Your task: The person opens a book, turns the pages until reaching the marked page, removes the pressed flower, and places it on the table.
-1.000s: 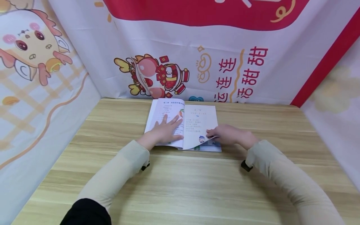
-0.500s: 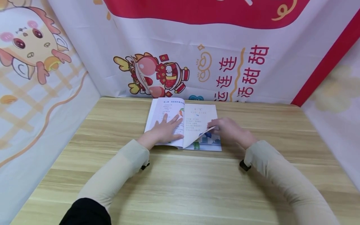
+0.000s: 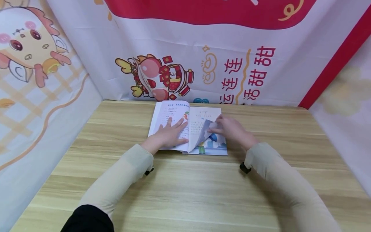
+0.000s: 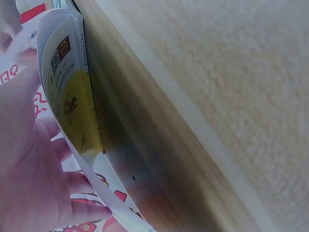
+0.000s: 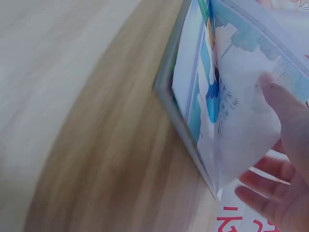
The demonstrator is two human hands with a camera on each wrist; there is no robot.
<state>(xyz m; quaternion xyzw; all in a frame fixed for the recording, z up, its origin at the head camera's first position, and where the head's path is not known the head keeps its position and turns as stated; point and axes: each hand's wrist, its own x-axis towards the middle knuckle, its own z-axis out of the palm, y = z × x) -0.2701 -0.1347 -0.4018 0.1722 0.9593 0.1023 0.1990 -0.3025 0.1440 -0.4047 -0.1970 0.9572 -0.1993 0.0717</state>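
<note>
An open book [image 3: 203, 113] lies near the back of the table, with printed text on both visible pages. My left hand [image 3: 168, 135] rests with spread fingers on the left page [image 3: 174, 108]. In the left wrist view, that side of the book curves upward, and a yellow patch shows on its cover [image 4: 79, 101]. With thumb and fingers, my right hand [image 3: 232, 129] pinches the right page [image 3: 204, 127], whose lower corner is lifted and bent back. Under it shows a coloured illustrated page [image 3: 214, 146]. The right wrist view has my thumb against the page's blue-bordered printed side [image 5: 246, 106].
The wooden table [image 3: 188, 193] extends in front of the book and to both sides. A white and red printed cloth [image 3: 179, 38] hangs right behind the table's back edge. Another cartoon-printed cloth [image 3: 72, 106] stands along the left side.
My right hand has moved up and slightly left, lifting the right page's corner and folding it back, so more of the illustrated page beneath shows. My left hand has stayed in place.
</note>
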